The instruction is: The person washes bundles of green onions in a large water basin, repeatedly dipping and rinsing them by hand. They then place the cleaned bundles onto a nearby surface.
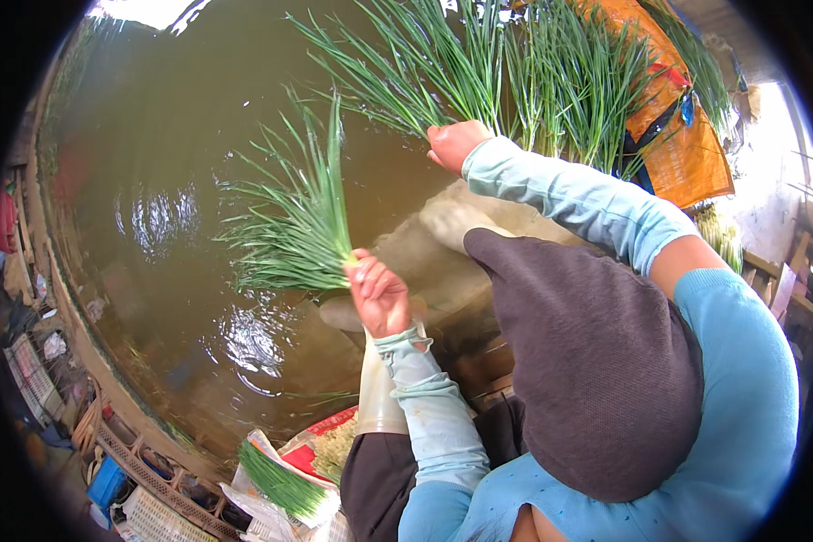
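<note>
My left hand [379, 291] pinches the pale base of a small bunch of long green leafy stalks, like spring onions [295, 210], whose leaves fan out to the upper left over murky brown water [176, 135]. Farther up, my right hand [457, 146] is closed around the lower end of a larger green bunch [413, 74]; its stalk ends are hidden by the fingers. More of these stalks [576, 88] lie beside it, on the right, partly over an orange plastic sheet [684, 162]. Both my forearms wear wet pale blue sleeves.
A curved rim [95, 352] bounds the water at left, with a brown plastic crate [156, 474] and litter outside it. Near my lap lie another green bunch [284, 477] and a red-and-white bag [305, 457]. My dark-clothed leg [596, 366] fills the lower right.
</note>
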The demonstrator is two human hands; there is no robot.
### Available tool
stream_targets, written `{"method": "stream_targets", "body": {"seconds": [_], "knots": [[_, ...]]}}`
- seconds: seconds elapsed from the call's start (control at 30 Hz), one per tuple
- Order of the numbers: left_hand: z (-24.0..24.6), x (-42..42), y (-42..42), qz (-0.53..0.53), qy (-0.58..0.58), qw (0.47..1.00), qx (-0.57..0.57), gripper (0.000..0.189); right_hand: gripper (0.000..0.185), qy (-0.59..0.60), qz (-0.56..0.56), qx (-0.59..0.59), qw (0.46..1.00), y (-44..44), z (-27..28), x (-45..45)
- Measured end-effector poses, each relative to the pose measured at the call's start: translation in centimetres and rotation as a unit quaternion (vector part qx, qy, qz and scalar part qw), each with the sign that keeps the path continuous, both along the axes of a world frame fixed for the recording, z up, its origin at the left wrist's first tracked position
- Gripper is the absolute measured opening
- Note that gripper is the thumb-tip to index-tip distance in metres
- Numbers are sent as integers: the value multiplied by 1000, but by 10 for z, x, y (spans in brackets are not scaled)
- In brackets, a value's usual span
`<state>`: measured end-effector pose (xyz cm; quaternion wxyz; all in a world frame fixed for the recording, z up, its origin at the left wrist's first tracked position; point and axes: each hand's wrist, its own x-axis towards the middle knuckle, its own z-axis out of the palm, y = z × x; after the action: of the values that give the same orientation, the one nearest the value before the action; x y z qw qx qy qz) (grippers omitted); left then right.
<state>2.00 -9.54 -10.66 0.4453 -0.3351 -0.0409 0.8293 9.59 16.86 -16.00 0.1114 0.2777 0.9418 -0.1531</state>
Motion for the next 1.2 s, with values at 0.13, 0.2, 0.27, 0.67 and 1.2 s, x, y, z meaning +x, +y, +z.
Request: {"method": "stream_targets", "body": {"seconds": [0.13, 0.2, 0.27, 0.67, 1.2], "knots": [[54, -34, -5, 116, 31, 986, 113, 13, 20, 15, -49, -58, 997, 4, 3, -12], [80, -47, -8, 174, 60, 970, 161, 9, 27, 69, -80, -121, 987, 10, 12, -20], [98, -55, -8, 191, 100, 961, 174, 7, 32, 129, -89, -193, 969, 14, 22, -29], [89, -52, -14, 194, 91, 959, 188, 6, 30, 178, -62, -360, 914, -22, 71, -54], [-27, 21, 10, -179, 168, 949, -198, 21, 30, 10, -81, -37, 996, 6, 27, 44]]}}
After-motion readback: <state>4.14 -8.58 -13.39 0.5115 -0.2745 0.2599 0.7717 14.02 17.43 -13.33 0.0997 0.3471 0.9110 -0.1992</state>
